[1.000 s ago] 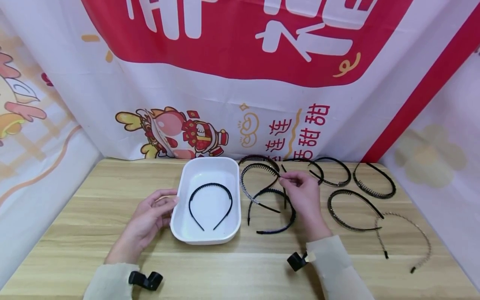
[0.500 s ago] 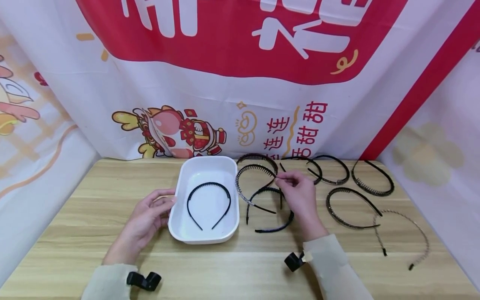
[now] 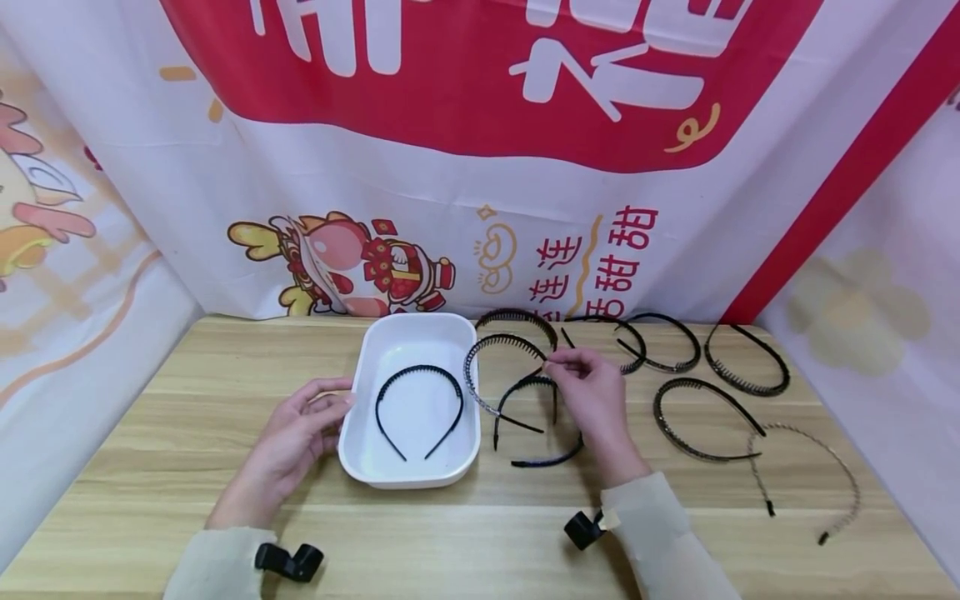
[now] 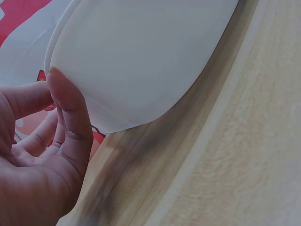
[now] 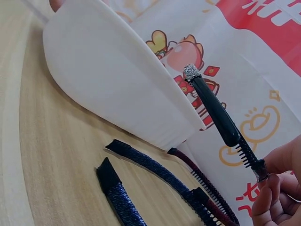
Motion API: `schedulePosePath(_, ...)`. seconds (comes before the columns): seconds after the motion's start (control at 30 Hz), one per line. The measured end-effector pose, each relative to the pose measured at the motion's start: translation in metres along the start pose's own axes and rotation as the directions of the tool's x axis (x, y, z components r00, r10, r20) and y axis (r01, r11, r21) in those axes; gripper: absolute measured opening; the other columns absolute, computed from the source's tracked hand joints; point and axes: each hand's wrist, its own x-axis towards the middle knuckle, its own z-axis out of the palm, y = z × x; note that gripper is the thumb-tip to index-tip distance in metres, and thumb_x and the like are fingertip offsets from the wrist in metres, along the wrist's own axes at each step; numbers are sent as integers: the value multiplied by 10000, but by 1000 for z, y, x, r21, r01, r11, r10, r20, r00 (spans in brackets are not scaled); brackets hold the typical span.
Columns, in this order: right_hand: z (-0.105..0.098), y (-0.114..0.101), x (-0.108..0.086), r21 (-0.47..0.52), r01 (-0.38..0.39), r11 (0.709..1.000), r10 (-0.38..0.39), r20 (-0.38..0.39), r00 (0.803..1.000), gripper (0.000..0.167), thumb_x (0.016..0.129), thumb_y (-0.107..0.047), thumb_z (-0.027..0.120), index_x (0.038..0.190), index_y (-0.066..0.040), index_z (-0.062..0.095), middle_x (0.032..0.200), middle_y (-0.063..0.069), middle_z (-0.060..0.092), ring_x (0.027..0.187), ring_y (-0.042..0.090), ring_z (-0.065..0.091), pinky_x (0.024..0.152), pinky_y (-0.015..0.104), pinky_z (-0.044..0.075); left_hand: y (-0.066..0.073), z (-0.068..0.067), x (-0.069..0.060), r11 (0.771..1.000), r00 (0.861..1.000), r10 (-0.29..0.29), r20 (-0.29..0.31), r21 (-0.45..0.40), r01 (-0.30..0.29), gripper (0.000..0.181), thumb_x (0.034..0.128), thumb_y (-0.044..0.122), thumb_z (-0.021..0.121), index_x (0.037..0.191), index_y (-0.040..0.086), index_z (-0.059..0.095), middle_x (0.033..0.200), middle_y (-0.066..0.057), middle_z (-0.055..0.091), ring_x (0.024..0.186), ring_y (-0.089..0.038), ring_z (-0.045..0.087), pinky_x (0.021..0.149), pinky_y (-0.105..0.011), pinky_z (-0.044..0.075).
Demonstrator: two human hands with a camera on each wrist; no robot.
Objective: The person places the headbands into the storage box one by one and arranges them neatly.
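Observation:
My right hand [image 3: 592, 396] pinches a thin black toothed headband [image 3: 471, 379] with silvery glitter near one end. The headband is held up, its curve reaching the right rim of the white plastic tray [image 3: 408, 475]. In the right wrist view, the glittery part of the headband [image 5: 214, 109] stands in front of the tray's far rim. My left hand [image 3: 300, 437] grips the tray's left rim, the thumb against the wall in the left wrist view. Inside the tray lies one black headband [image 3: 420, 369]. A dark blue headband [image 3: 551, 461] lies beneath the right hand, partly hidden.
Several headbands lie on the wooden table [image 3: 480, 550] to the right, including a dark one [image 3: 678, 446] and a pale twisted one [image 3: 847, 479]. More lie along the back, near the printed cloth [image 3: 420, 192]. Each wrist wears a black camera mount [image 3: 288, 562].
My right hand has moved a little left with the glittery headband, bringing it to the tray's right rim. The left hand stays at the tray.

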Motion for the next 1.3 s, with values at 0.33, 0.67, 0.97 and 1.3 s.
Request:
schedulePosePath(0.33,8,-1,-2,22,-5,1000,4,21,1000,185,936,-138,810,1114,-95,783,1081,61,752,964,170,654,800,220,561,1,-1,0,1000,1000,-1,-8,-1,1,239,1042,203,727,1270,236,664,1020,73,772,898,-113,742,774,-300,640)
schedulePosePath(0.67,18,-1,-6,26,19,999,-19,-2,1000,154,917,-114,821,1068,-87,802,1010,54,764,902,160,660,744,211,552,2,-2,0,1000,1000,5,4,-26,-5,212,1045,166,717,1239,236,669,996,71,763,882,-110,740,772,-299,643)
schedulePosePath(0.97,23,-5,-13,37,12,999,-12,-2,1000,158,910,-109,827,1065,-91,801,1012,61,768,906,162,665,743,209,564,0,0,1,999,1000,12,12,-30,-11,203,1050,154,707,1240,215,670,991,62,759,868,-114,728,755,-296,634)
schedulePosePath(1.3,45,-20,-18,13,21,1000,-20,-34,999,158,884,-143,836,1037,-113,807,1013,69,772,894,174,685,777,270,585,0,1,2,1000,1000,-5,-3,-20,5,201,1049,180,714,1241,218,670,995,56,763,880,-123,736,769,-296,634)
